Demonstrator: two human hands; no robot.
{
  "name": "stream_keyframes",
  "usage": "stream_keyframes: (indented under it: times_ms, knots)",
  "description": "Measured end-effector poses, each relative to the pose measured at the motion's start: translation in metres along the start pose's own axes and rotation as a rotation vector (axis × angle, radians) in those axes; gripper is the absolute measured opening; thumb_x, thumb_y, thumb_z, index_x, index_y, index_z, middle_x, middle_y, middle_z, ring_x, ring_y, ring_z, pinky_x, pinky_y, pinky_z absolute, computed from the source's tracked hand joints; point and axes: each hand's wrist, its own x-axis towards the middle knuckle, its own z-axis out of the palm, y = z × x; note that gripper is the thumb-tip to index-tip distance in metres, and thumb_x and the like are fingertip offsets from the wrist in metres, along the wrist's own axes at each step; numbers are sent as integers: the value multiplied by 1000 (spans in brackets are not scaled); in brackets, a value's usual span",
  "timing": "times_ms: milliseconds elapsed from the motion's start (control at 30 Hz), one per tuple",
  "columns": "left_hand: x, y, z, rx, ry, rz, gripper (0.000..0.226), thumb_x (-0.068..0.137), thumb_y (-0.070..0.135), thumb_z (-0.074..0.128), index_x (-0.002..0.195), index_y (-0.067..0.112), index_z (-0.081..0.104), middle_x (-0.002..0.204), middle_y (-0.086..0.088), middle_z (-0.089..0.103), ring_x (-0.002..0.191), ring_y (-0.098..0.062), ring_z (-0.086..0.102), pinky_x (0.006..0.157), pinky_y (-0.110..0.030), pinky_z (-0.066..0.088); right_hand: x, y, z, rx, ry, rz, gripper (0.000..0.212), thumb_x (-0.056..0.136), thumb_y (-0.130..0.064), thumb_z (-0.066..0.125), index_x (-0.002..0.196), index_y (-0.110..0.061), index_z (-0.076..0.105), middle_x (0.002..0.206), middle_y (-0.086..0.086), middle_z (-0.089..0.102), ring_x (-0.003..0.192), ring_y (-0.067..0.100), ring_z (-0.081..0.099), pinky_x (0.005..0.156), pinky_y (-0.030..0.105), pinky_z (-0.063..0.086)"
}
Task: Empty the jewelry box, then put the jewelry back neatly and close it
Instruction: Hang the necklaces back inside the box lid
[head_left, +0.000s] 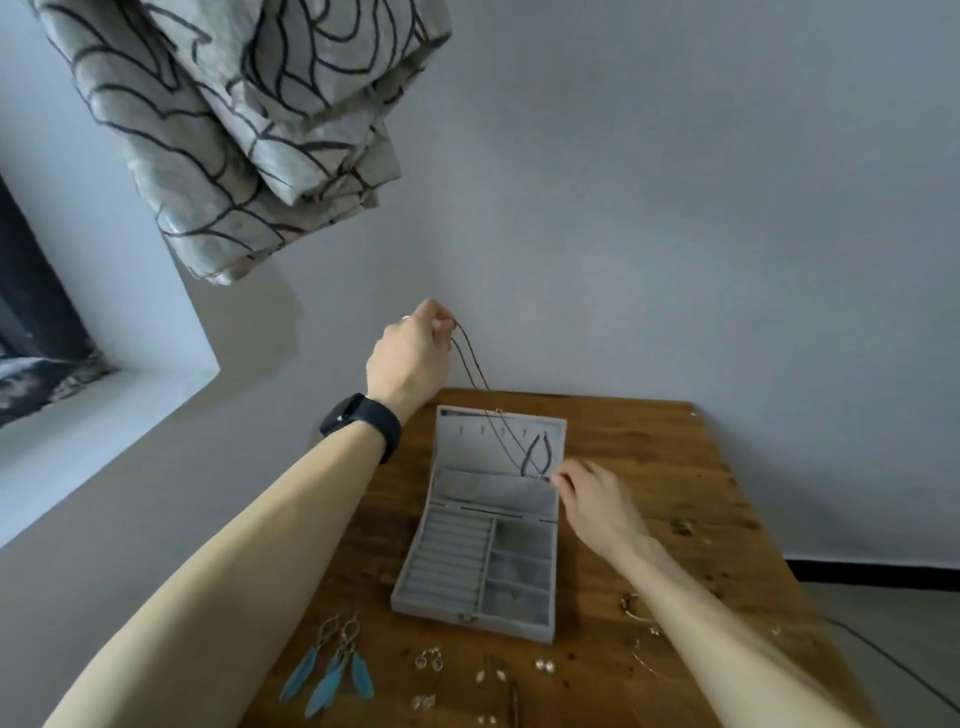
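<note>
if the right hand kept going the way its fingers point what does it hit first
Probably the grey lining of the open lid of the jewelry box, just beyond the necklace end that the right hand pinches; depth is unclear from this view.

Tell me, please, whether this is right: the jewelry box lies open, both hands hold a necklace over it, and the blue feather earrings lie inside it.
No: the head view shows the blue feather earrings lying on the table beside the jewelry box, not inside it. The box does lie open, and the left hand and right hand do hold the necklace over it.
</note>
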Motion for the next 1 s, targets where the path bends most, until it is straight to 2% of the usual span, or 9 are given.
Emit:
stream_keyframes:
  times_ms: [167, 367, 467, 567, 700, 733, 867, 933, 1000]
  knots:
    - [20, 1, 7, -174, 48, 29, 11, 101, 38, 47, 98, 37, 58, 106, 1, 64, 78, -28, 68, 76, -49, 59, 42, -19, 21, -91, -41, -26, 22, 106, -32, 46, 111, -20, 65, 102, -2, 70, 86, 15, 64, 67, 23, 45]
    - [34, -3, 23, -225, -7, 123, 13, 101, 31, 55, 102, 29, 67, 102, 4, 64, 80, -20, 68, 78, -45, 59, 72, -27, 45, -90, -57, -6, 23, 102, -33, 54, 117, -24, 70, 111, -3, 68, 95, 16, 67, 72, 22, 50]
    - [33, -2, 32, -191, -76, 170, 17, 101, 26, 57, 107, 23, 71, 101, 7, 64, 83, -16, 66, 80, -36, 57, 75, -28, 50, -88, -95, 28, 20, 100, -35, 58, 112, -24, 68, 107, -2, 72, 94, 17, 69, 71, 26, 53]
    - [33, -4, 40, -167, -160, 180, 16, 99, 22, 60, 107, 20, 74, 96, 10, 66, 76, -3, 61, 80, -24, 53, 75, -25, 48, -35, -97, 76, 17, 98, -37, 59, 108, -26, 67, 100, -5, 72, 90, 15, 69, 71, 26, 55]
    - [36, -5, 51, -122, -247, 166, 16, 96, 22, 65, 106, 20, 77, 101, 8, 72, 81, -2, 61, 78, -14, 46, 81, -24, 25, 196, -85, 113, 20, 98, -35, 59, 112, -26, 71, 101, -13, 74, 90, 0, 64, 70, 3, 38]
    - [36, -5, 54, -111, -262, 160, 15, 95, 23, 66, 105, 21, 77, 101, 9, 72, 85, -2, 62, 78, -12, 45, 84, -26, 17, 273, -73, 135, 19, 96, -33, 61, 110, -27, 72, 102, -15, 74, 90, -3, 63, 72, 1, 37]
    - [37, -8, 66, -82, -345, 120, 13, 89, 28, 74, 101, 22, 76, 93, 8, 71, 83, -3, 61, 67, -5, 42, 89, -37, -13, 626, -7, 168, 24, 89, -22, 69, 107, -39, 68, 102, -16, 72, 88, 7, 69, 82, 23, 54]
    - [35, -11, 74, -82, -401, 89, 14, 87, 28, 77, 100, 23, 76, 91, 7, 72, 84, -7, 65, 70, -12, 49, 89, -43, -21, 706, -14, 128, 27, 89, -22, 69, 102, -45, 66, 99, -17, 73, 88, 10, 71, 81, 27, 55]
    - [31, -14, 85, -89, -424, 53, 12, 86, 28, 77, 97, 24, 75, 91, 4, 73, 85, -11, 68, 75, -23, 57, 89, -45, -22, 719, 21, 121, 18, 92, -26, 69, 99, -42, 67, 92, -15, 75, 83, 9, 72, 78, 27, 56]
